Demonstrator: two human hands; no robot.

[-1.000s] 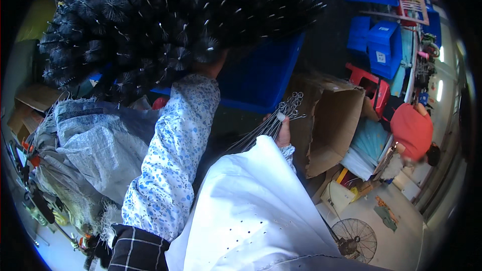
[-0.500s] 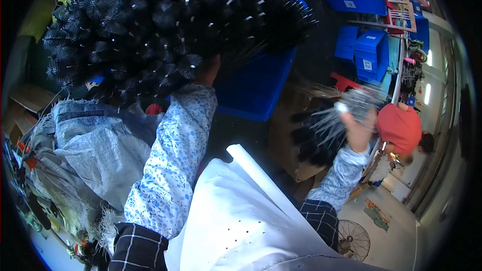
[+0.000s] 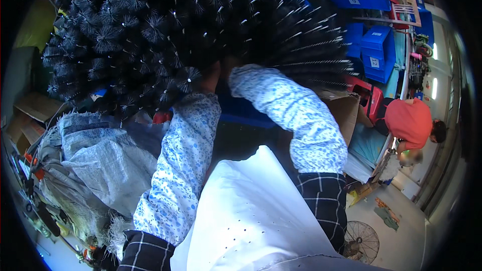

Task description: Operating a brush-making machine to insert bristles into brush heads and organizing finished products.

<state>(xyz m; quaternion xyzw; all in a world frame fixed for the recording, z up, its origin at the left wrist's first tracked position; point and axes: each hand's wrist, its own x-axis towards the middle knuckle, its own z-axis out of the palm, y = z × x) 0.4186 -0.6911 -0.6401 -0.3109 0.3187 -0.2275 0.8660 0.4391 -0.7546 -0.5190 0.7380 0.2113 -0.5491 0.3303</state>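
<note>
The right hand (image 3: 232, 65), a moment ago off at three o'clock with loose wire brushes, now joins the left hand (image 3: 211, 73) under the black bristle-brush bundle (image 3: 165, 35). Both grips sit buried in bristles; closure cannot be told.

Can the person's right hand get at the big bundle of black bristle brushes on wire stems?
Probably yes: the right hand already lies at the big bundle of black bristle brushes on wire stems, beside the left hand; nothing blocks it.
</note>
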